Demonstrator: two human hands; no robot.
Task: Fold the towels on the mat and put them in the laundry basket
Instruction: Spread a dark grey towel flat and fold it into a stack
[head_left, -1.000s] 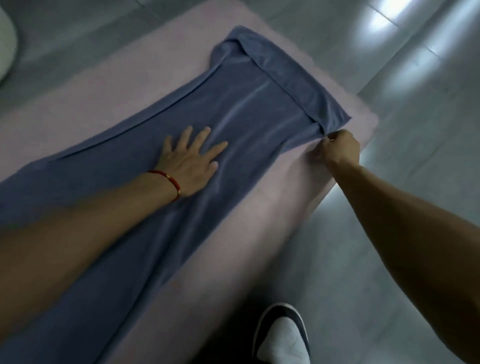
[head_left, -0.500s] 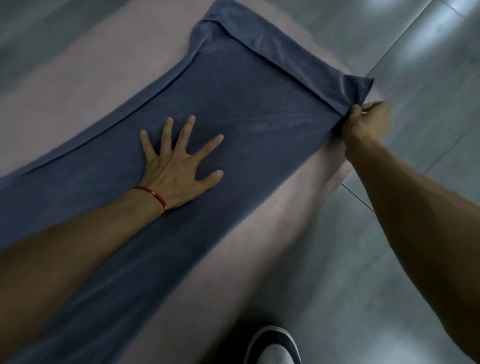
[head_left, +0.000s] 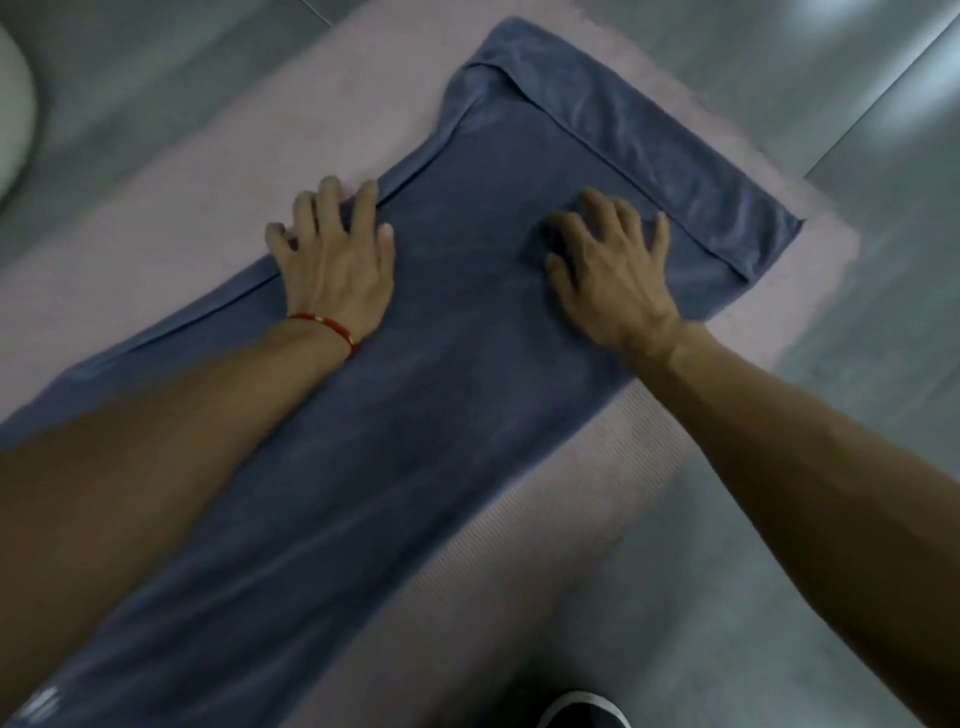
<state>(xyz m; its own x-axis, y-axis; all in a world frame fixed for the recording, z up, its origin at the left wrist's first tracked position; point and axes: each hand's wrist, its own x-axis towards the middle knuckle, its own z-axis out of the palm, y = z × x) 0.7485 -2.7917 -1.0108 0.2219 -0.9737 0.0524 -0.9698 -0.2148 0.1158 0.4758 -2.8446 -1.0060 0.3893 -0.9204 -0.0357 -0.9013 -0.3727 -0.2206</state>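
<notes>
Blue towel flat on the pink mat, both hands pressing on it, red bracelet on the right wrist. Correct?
Not quite: the head view shows the red bracelet on the left wrist. The rest holds: the blue towel lies on the pink mat, with left hand and right hand pressing on it.

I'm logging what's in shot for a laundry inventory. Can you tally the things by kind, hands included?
Towels: 1, the blue towel
Mats: 1, the pink mat
Hands: 2, left hand and right hand, both flat on the towel
Bracelets: 1, red bracelet
Shoes: 1, shoe
Total: 6
</notes>
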